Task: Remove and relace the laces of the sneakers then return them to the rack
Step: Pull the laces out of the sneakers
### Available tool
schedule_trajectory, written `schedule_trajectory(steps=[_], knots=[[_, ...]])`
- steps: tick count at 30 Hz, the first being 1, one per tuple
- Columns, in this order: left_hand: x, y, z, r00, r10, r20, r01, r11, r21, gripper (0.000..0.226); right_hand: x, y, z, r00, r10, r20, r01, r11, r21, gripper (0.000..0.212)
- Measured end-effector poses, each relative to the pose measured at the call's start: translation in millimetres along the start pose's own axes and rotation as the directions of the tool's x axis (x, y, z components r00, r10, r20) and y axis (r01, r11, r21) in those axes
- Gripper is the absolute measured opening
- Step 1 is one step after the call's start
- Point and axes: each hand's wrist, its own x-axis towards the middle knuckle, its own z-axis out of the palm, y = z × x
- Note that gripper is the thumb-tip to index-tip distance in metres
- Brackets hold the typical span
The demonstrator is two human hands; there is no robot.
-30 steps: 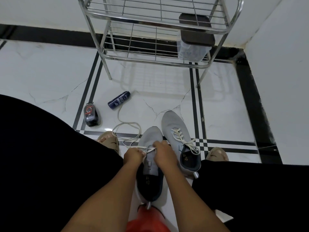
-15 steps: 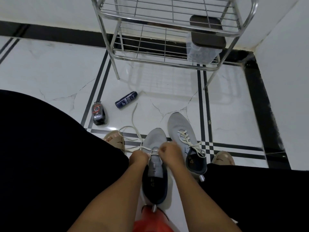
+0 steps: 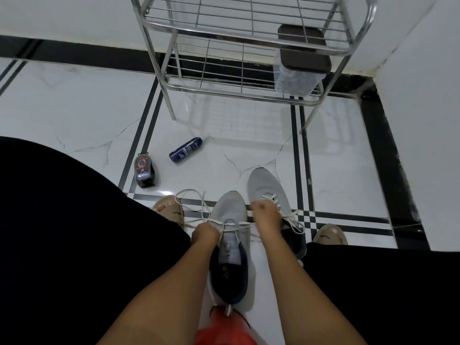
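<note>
Two grey sneakers stand on the white floor between my legs. The near sneaker [image 3: 230, 212] has a dark heel and only its lowest eyelets threaded. My left hand [image 3: 205, 232] pinches the white lace [image 3: 193, 200] at the shoe's left side; the loose length loops over the floor to the left. My right hand [image 3: 263, 216] grips the other lace end, stretched across the shoe to the right. The second sneaker [image 3: 263, 181] lies just beyond my right hand, fully laced. The steel wire rack [image 3: 219, 89] stands ahead against the wall.
A dark-lidded clear container [image 3: 297, 70] sits on the rack's lower shelf at the right. A blue roll-on bottle [image 3: 185, 150] and a small black bottle [image 3: 144, 171] lie on the floor to the left. Sandalled feet [image 3: 168, 207] flank the shoes. A wall corner closes the right.
My hands have drawn apart, the right one moving right and up, pulling the lace taut across the near sneaker. The loose lace loop on the floor has shrunk.
</note>
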Motion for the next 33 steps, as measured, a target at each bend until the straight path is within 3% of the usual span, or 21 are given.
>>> schedule_trajectory(steps=[2,4,6,7,9,10,11,12,13,15,16,17,19,21,22,25,27,28,30,32,33], knots=[[-1,1,-1,1.000,0.006,-0.009,-0.006,1.000,0.012,0.038,-16,9,18,0.939,-0.211,0.272,0.319,0.831,-0.456,0.020],[-1,1,-1,1.000,0.009,-0.019,-0.008,0.999,0.041,0.039,-35,18,31,0.884,-0.263,0.386,0.461,0.618,-0.637,0.021],[0,2,-1,1.000,0.015,-0.021,-0.014,0.999,0.036,0.038,-34,25,37,0.920,-0.245,0.307,0.391,0.629,-0.672,0.023],[1,1,-1,1.000,0.017,-0.020,-0.017,1.000,0.025,0.038,-31,23,37,0.954,-0.152,0.257,0.286,0.712,-0.641,0.025],[2,0,-1,1.000,0.023,-0.014,-0.023,1.000,0.014,0.038,-16,6,23,0.963,0.171,0.210,-0.097,0.942,-0.323,0.025],[2,0,-1,1.000,0.026,-0.013,-0.026,1.000,0.010,0.038,-9,-1,16,0.913,0.300,0.278,-0.308,0.951,-0.013,0.024],[3,0,0,1.000,0.026,-0.008,-0.026,1.000,0.000,0.038,-8,2,12,0.904,0.273,0.328,-0.374,0.876,0.303,0.026],[3,0,1,1.000,0.028,-0.001,-0.028,1.000,-0.012,0.037,-7,4,10,0.900,0.301,0.314,-0.432,0.711,0.555,0.026],[3,0,1,1.000,0.026,0.006,-0.026,0.999,-0.030,0.036,-5,0,10,0.910,0.301,0.286,-0.414,0.695,0.588,0.027],[3,1,1,1.000,0.021,0.010,-0.020,0.999,-0.051,0.035,-7,7,16,0.968,0.158,0.195,-0.198,0.958,0.206,0.027],[4,1,2,1.000,0.025,0.009,-0.025,0.998,-0.050,0.036,-7,15,21,0.980,0.026,0.198,-0.005,0.994,-0.106,0.024],[4,1,2,1.000,0.030,0.008,-0.029,0.999,-0.044,0.036,-12,21,24,0.959,-0.081,0.271,0.184,0.906,-0.381,0.019],[3,0,2,0.999,0.033,-0.002,-0.033,0.999,-0.029,0.036,-19,23,29,0.912,-0.184,0.368,0.392,0.661,-0.640,0.014],[3,0,1,0.999,0.033,-0.001,-0.033,0.999,-0.035,0.035,-26,23,31,0.879,-0.290,0.379,0.477,0.508,-0.717,0.018],[2,-1,1,1.000,0.029,-0.002,-0.029,0.999,-0.044,0.035,-27,21,31,0.877,-0.321,0.357,0.477,0.505,-0.719,0.021],[0,-1,0,1.000,0.029,0.002,-0.029,0.999,-0.036,0.034,-17,15,19,0.959,-0.267,0.095,0.272,0.775,-0.571,0.026],[-1,-1,0,0.999,0.031,-0.019,-0.032,0.999,-0.026,0.033,-6,6,11,0.983,-0.150,-0.106,0.114,0.950,-0.291,0.018],[-1,-1,0,0.999,0.037,-0.026,-0.037,0.999,-0.029,0.032,0,4,8,0.982,-0.123,-0.141,0.095,0.976,-0.194,0.018],[-3,-2,1,0.997,0.064,-0.040,-0.065,0.997,-0.029,0.030,10,2,7,0.994,-0.105,-0.013,0.098,0.964,-0.245,0.020],[-5,-3,3,0.991,0.120,-0.063,-0.121,0.992,-0.026,0.029,12,6,11,0.979,-0.126,0.160,0.178,0.911,-0.371,0.039],[-8,-3,3,0.982,0.168,-0.082,-0.171,0.985,-0.025,0.026,8,7,11,0.974,-0.150,0.170,0.209,0.882,-0.423,0.043]])
